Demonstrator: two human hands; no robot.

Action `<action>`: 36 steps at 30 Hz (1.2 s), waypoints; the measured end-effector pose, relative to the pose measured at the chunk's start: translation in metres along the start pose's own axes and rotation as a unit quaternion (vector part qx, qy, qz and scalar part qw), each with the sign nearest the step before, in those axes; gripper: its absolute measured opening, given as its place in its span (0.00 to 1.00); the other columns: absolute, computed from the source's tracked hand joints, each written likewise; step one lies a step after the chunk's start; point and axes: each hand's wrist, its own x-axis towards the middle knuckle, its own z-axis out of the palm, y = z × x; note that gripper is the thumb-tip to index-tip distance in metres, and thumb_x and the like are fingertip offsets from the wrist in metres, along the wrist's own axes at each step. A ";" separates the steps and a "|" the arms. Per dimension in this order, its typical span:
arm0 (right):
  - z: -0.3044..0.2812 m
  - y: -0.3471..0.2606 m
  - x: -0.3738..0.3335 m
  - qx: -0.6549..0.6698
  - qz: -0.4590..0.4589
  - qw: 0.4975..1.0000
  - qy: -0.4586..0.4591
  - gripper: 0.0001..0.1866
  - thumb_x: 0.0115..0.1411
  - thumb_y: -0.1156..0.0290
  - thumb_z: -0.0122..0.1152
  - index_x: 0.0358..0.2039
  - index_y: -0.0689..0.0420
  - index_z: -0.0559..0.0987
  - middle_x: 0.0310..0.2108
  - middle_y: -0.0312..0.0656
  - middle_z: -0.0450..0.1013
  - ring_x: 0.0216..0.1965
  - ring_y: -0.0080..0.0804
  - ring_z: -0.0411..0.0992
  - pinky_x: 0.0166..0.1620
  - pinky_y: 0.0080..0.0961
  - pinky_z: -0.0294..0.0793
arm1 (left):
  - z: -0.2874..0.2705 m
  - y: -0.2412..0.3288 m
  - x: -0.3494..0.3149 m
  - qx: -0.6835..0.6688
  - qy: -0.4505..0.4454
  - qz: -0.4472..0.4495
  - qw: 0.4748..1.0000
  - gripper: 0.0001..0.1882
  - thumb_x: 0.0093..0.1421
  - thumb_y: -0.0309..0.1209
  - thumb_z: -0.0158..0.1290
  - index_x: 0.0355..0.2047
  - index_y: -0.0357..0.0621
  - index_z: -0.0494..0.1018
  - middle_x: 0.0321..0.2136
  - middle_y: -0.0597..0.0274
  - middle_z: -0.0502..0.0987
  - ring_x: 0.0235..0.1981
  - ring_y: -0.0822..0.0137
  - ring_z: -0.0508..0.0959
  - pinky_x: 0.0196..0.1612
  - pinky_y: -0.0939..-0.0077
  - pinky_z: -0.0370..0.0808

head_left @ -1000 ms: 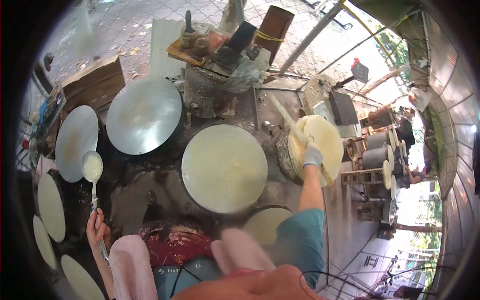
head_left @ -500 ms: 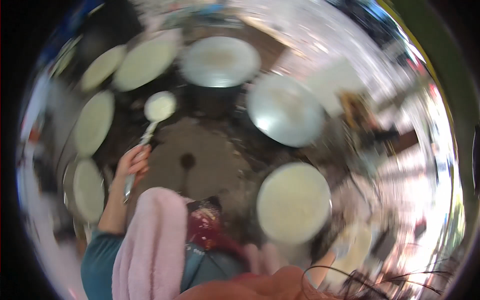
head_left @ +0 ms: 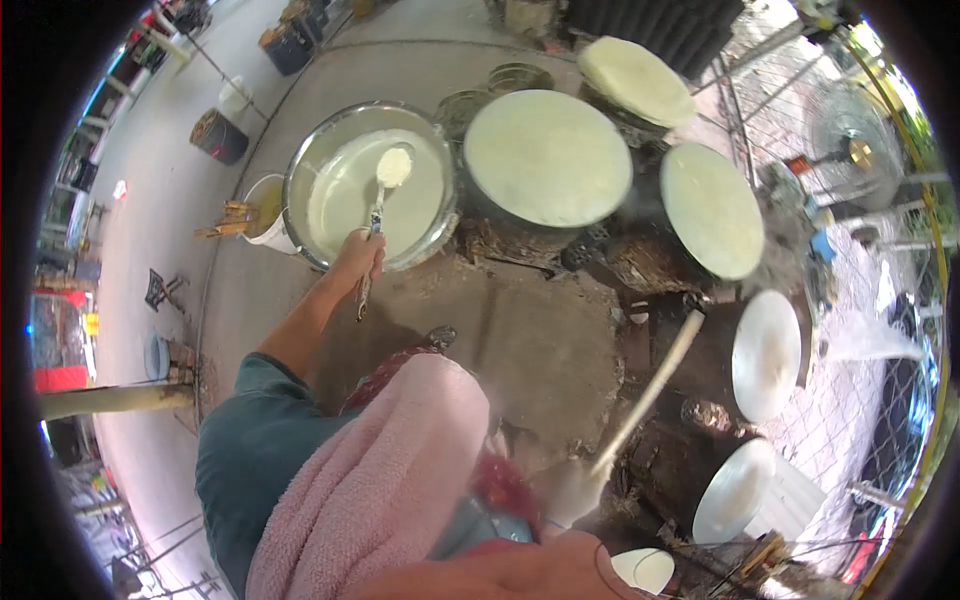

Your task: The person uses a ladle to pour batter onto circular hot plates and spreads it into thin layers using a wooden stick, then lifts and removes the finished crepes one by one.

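My left hand [head_left: 358,256] is closed round the handle of a metal ladle [head_left: 376,215], its bowl filled with pale batter [head_left: 394,167]. The ladle reaches over a wide steel basin [head_left: 294,172] of creamy white batter [head_left: 412,215]. Close to the basin's right, a large round pan [head_left: 548,158] carries a smooth pale layer out to its rim. At the lower edge my right shoulder [head_left: 560,572] shows, but the hand is hidden from view. A pink towel [head_left: 375,490] hangs over my left side.
More round pans [head_left: 712,210] curve along the right over sooty stoves. A long pole [head_left: 650,395] slants across the floor, its lower end blurred. Left of the basin stands a white bucket [head_left: 268,232] with wooden sticks. A dark pot [head_left: 218,137] stands farther left.
My view has swung left, bringing the batter basin into sight. My left hand still grips the ladle, now over the basin. My right hand, partly seen before, has left the picture.
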 end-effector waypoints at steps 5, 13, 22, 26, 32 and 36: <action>0.091 -0.095 -0.025 -0.009 0.097 0.980 -0.171 0.37 0.48 0.73 0.64 0.59 0.51 0.63 0.36 0.44 0.76 0.30 0.28 0.72 0.37 0.26 0.73 | -0.083 -0.057 0.119 0.688 -0.057 0.122 0.713 0.11 0.57 0.27 0.41 0.31 0.30 0.69 0.26 0.41 0.75 0.28 0.46 0.77 0.32 0.55 0.73; 0.155 -0.107 -0.036 -0.181 -0.085 0.963 -0.183 0.33 0.50 0.68 0.64 0.57 0.51 0.65 0.43 0.50 0.73 0.36 0.37 0.75 0.40 0.29 0.73 | -0.111 -0.097 0.227 0.639 -0.104 0.108 0.755 0.09 0.55 0.25 0.42 0.28 0.34 0.71 0.23 0.46 0.76 0.24 0.51 0.78 0.25 0.61 0.73; 0.228 -0.109 -0.071 -0.079 -0.015 0.915 -0.395 0.24 0.58 0.71 0.53 0.56 0.61 0.65 0.37 0.37 0.70 0.34 0.17 0.68 0.35 0.15 0.71 | -0.134 -0.175 0.117 0.031 -0.144 -0.330 0.932 0.19 0.61 0.46 0.42 0.29 0.40 0.64 0.10 0.68 0.58 0.07 0.73 0.57 0.15 0.76 0.58; 0.262 -0.075 -0.111 -0.028 0.032 0.873 -0.486 0.17 0.60 0.66 0.50 0.48 0.58 0.71 0.40 0.44 0.72 0.35 0.31 0.73 0.36 0.26 0.72 | -0.101 -0.169 0.062 -0.305 -0.154 -0.351 0.872 0.19 0.66 0.45 0.35 0.28 0.44 0.63 0.11 0.77 0.55 0.07 0.80 0.50 0.14 0.82 0.52; 0.248 -0.023 -0.160 0.072 -0.133 0.858 -0.491 0.05 0.55 0.71 0.49 0.30 0.58 0.72 0.39 0.50 0.71 0.38 0.47 0.71 0.42 0.37 0.70 | -0.074 -0.130 -0.003 -0.537 -0.226 -0.245 0.775 0.13 0.65 0.37 0.41 0.33 0.37 0.64 0.13 0.77 0.56 0.08 0.84 0.56 0.19 0.84 0.58; 0.212 -0.018 -0.140 0.063 -0.139 0.849 -0.506 0.14 0.58 0.68 0.52 0.42 0.62 0.72 0.35 0.43 0.74 0.37 0.32 0.72 0.42 0.28 0.70 | -0.070 -0.042 -0.047 -0.595 -0.186 -0.280 0.730 0.14 0.66 0.39 0.39 0.37 0.38 0.63 0.12 0.79 0.56 0.08 0.84 0.55 0.14 0.88 0.52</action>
